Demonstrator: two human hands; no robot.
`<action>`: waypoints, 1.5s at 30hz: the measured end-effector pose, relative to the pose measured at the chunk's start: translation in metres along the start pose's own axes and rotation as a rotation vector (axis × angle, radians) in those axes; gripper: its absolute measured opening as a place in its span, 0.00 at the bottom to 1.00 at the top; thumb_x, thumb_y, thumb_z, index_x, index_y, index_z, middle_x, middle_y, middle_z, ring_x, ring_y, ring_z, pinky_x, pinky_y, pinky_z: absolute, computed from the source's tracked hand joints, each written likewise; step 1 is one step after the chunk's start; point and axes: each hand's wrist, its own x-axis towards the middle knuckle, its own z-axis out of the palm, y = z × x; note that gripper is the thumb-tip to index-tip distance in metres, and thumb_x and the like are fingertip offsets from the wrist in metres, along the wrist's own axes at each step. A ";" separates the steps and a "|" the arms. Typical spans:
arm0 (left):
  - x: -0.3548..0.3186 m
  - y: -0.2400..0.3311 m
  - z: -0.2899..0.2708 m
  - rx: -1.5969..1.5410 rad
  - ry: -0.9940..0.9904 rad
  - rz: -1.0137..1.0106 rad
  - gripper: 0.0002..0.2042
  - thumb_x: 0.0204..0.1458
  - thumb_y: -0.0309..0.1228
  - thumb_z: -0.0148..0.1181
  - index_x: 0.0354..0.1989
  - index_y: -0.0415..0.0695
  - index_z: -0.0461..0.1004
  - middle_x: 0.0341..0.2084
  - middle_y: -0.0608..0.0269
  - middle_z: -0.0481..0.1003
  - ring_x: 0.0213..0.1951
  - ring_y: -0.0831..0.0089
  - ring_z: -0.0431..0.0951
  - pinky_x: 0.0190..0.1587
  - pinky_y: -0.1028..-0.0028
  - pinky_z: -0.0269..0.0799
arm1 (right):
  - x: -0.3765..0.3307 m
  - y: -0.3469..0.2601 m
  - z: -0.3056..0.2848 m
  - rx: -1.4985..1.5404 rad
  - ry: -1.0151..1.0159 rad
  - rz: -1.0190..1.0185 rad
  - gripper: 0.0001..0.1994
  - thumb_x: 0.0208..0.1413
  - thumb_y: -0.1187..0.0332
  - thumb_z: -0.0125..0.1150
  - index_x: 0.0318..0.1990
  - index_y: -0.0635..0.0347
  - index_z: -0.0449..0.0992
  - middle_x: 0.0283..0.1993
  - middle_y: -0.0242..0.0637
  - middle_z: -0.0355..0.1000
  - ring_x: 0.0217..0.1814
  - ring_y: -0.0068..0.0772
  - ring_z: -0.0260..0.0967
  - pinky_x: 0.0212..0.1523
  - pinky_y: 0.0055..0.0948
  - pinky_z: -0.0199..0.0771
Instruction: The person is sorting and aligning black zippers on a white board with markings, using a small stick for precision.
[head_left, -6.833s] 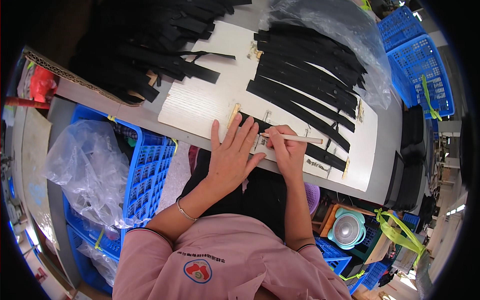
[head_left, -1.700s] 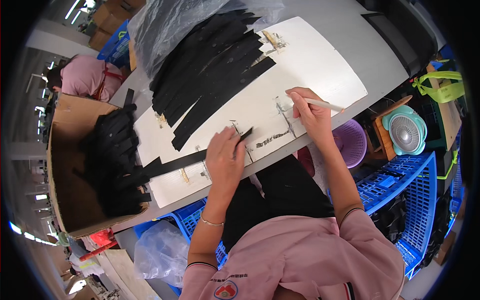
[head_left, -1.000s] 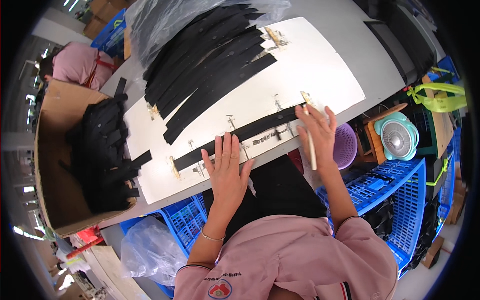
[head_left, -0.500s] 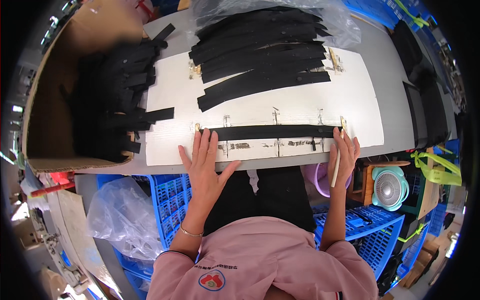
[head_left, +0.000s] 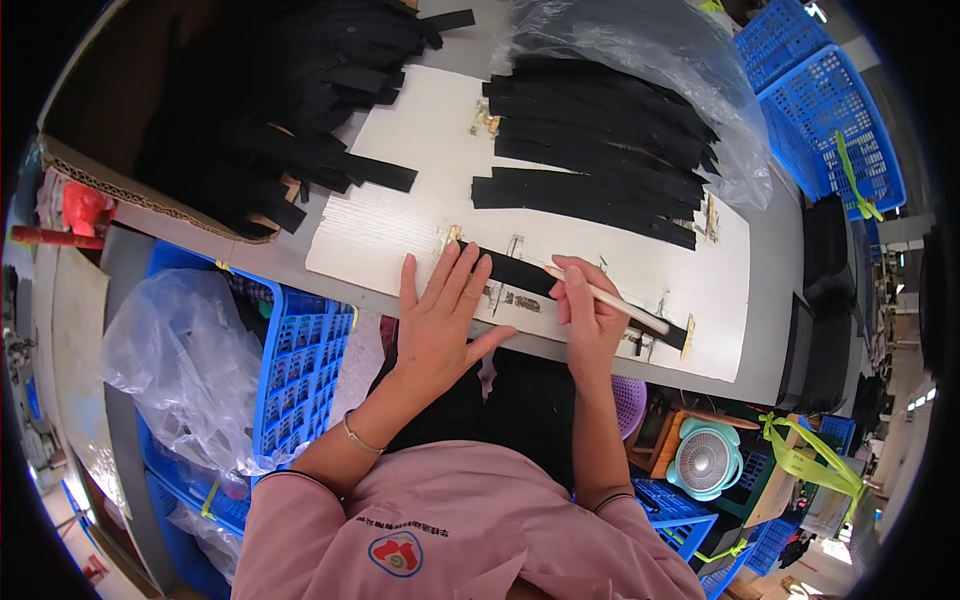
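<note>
A single black fabric strip [head_left: 515,268] lies along the near part of a white board [head_left: 385,215], which has dark marks and small yellowish patches. My left hand [head_left: 436,325] is open, its fingers lying flat over the strip's left end. My right hand [head_left: 588,325] is closed around a slim white pencil [head_left: 630,309], held slanted with its tip at the strip, left of the strip's middle. Part of the strip is hidden under my hands. Farther back on the board lies a layered stack of black strips [head_left: 600,145].
At the left, a cardboard box [head_left: 150,190] holds many more black strips, some overhanging the board. Clear plastic sheeting [head_left: 640,50] lies behind the stack. Blue crates [head_left: 300,370] stand below the grey table's edge, with a small teal fan [head_left: 705,460] at the lower right.
My right hand has moved left from the strip's right end to near its middle, bringing the pencil onto the strip. My left hand stays at the left end. The view has turned.
</note>
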 end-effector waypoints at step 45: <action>0.001 -0.002 0.002 -0.002 -0.011 0.011 0.41 0.50 0.51 0.71 0.69 0.42 0.67 0.69 0.55 0.66 0.74 0.58 0.60 0.75 0.42 0.35 | -0.002 0.008 -0.032 -0.105 0.240 -0.043 0.10 0.67 0.71 0.57 0.36 0.68 0.81 0.24 0.29 0.73 0.25 0.14 0.64 0.27 0.17 0.60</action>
